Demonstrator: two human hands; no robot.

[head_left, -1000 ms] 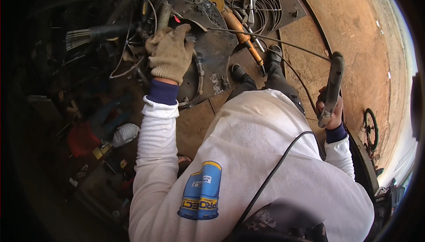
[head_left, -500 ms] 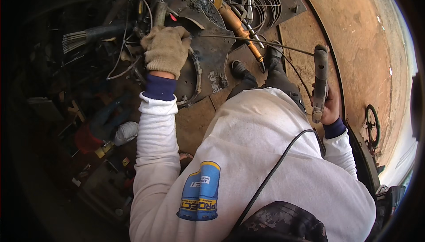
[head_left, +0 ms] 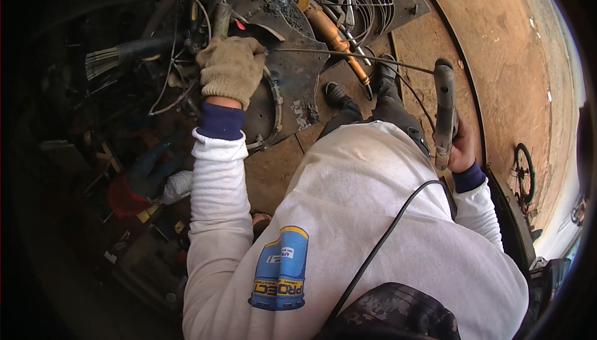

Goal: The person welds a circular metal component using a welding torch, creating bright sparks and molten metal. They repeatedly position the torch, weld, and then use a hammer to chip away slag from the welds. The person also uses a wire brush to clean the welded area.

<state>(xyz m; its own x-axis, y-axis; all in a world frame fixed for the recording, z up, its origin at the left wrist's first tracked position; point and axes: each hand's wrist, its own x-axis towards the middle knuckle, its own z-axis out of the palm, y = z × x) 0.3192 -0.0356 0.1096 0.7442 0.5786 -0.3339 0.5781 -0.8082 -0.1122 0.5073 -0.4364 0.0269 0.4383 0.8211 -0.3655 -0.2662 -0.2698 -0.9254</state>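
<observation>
My right hand (head_left: 463, 148), bare, is closed round the grip of a worn grey welding electrode holder (head_left: 445, 107). A long thin welding rod (head_left: 367, 57) juts from its head toward the left, its far end close to my left hand. My left hand (head_left: 231, 69), in a tan knit glove, has its fingers curled at the lower end of a metal pipe (head_left: 221, 20); whether anything else is in the grip is hidden. Beside the glove lies a dark steel plate (head_left: 295, 69) with a curved metal piece (head_left: 273, 101) on it.
An orange angle grinder (head_left: 328, 26) lies past the plate, near coiled wire (head_left: 373, 7). A bundle of welding rods (head_left: 102, 61) in a dark tube is at the left. A person in red (head_left: 127, 196) is lower left. A bicycle wheel (head_left: 524, 172) stands far right.
The electrode holder has shifted slightly up and to the left, with the rod still in it. My left hand has barely moved, a touch to the left.
</observation>
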